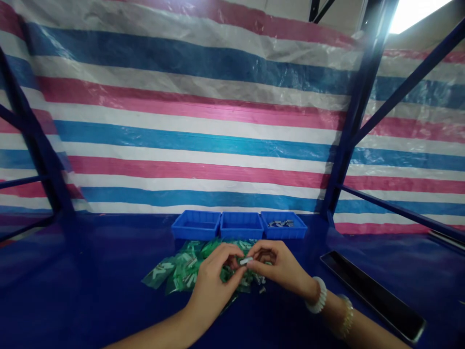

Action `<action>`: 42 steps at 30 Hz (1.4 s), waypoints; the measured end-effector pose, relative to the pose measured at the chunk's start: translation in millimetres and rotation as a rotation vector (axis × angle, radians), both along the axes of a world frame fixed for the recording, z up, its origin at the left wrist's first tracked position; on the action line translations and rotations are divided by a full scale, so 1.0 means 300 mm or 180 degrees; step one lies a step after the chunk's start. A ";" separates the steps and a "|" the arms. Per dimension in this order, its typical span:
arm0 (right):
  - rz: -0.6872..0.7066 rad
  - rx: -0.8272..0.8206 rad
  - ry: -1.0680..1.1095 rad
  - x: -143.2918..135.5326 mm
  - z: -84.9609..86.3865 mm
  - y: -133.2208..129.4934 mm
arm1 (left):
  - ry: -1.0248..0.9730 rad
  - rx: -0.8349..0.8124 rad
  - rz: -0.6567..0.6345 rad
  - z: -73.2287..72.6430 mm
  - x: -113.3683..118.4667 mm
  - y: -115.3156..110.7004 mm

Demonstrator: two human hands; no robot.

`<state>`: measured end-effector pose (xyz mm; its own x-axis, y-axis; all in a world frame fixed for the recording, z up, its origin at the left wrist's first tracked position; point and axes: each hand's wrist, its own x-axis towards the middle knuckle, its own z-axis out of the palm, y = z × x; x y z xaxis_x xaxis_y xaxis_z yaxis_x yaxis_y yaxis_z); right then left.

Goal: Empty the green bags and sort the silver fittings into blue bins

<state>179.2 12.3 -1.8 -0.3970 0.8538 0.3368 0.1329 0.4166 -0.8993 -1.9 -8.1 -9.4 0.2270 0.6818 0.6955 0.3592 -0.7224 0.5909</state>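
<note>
Silvery metal, one small piece (246, 261): being pinched at the middle of the blue table (90, 281), between the fingertips of the left hand (214, 278) and the right hand (278, 266), both closing on it from opposite ends. The right wrist is wearing a white coil bracelet (317, 295) and a beaded bracelet (347, 317).

Green plastic packets (181, 269), a loose heap: lying under and just beyond the hands, spreading toward the left, partly hidden by the fingers. A few small metal parts (260, 280) are lying beside the heap, below the right hand.

Blue trays, three in a row at the far edge: left tray (196, 225), middle tray (241, 226), right tray (284, 226), the last holding small metal pieces.

Black flat slab (370, 293): lying aslant at the near right, well apart from the hands.

Striped tarpaulin (199, 121) and blue rack posts (348, 140) are standing behind.
</note>
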 end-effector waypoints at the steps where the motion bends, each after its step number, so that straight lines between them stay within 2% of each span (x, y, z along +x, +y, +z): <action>1: -0.0154 0.0237 -0.0073 0.003 0.006 -0.003 | -0.0124 -0.0154 0.0009 -0.001 0.000 0.001; 5: -0.0579 0.1247 -0.0448 0.005 0.025 -0.029 | -0.0498 -0.0874 -0.0192 -0.004 0.006 -0.004; 10: -0.0342 0.2004 -0.0699 -0.005 0.026 -0.051 | -0.0904 -0.1859 -0.0852 -0.022 0.017 -0.012; 12: -0.0277 0.2140 -0.0683 -0.006 0.025 -0.054 | -0.1120 -0.1963 -0.0957 -0.025 0.017 -0.014; 14: -0.0324 0.2154 -0.0596 -0.003 0.025 -0.053 | -0.1252 -0.1822 -0.0916 -0.020 0.014 -0.020; 17: -0.0556 0.1898 -0.0367 0.002 0.025 -0.044 | -0.1218 -0.1483 -0.0755 -0.001 0.005 -0.036; 19: -0.0628 0.1461 -0.0095 0.003 0.021 -0.035 | -0.1044 -0.1273 -0.0691 0.011 0.001 -0.049; 21: -0.0436 0.0849 0.0249 -0.001 0.012 -0.024 | -0.0740 -0.0998 -0.0711 0.017 0.001 -0.061; 24: 0.0155 -0.0032 0.0730 -0.011 -0.012 -0.006 | -0.0130 -0.0500 -0.0751 0.017 0.003 -0.073; 26: 0.0430 -0.0375 0.0907 -0.015 -0.025 0.005 | 0.0137 -0.0261 -0.0706 0.015 0.002 -0.075; 28: 0.0430 -0.0401 0.0915 -0.007 -0.026 0.017 | 0.0179 -0.0136 -0.0642 0.015 -0.002 -0.071; 31: -0.0073 0.0226 0.0651 0.037 0.003 0.047 | 0.0037 -0.0064 -0.0493 0.014 -0.013 -0.056; 34: -0.1015 0.1389 0.0004 0.119 0.044 0.110 | -0.0114 -0.0074 -0.0328 0.011 -0.023 -0.035; 36: -0.1646 0.1862 -0.0554 0.180 0.058 0.170 | -0.0180 -0.0097 -0.0258 0.007 -0.027 -0.021; 37: -0.1885 0.1931 -0.0823 0.208 0.058 0.201 | -0.0197 -0.0113 -0.0235 0.004 -0.028 -0.015; 40: -0.2073 0.1856 -0.1158 0.272 0.037 0.274 | -0.0216 -0.0162 -0.0194 -0.002 -0.031 -0.003; 42: -0.2123 0.1800 -0.1305 0.292 0.020 0.290 | -0.0219 -0.0174 -0.0174 -0.003 -0.033 0.003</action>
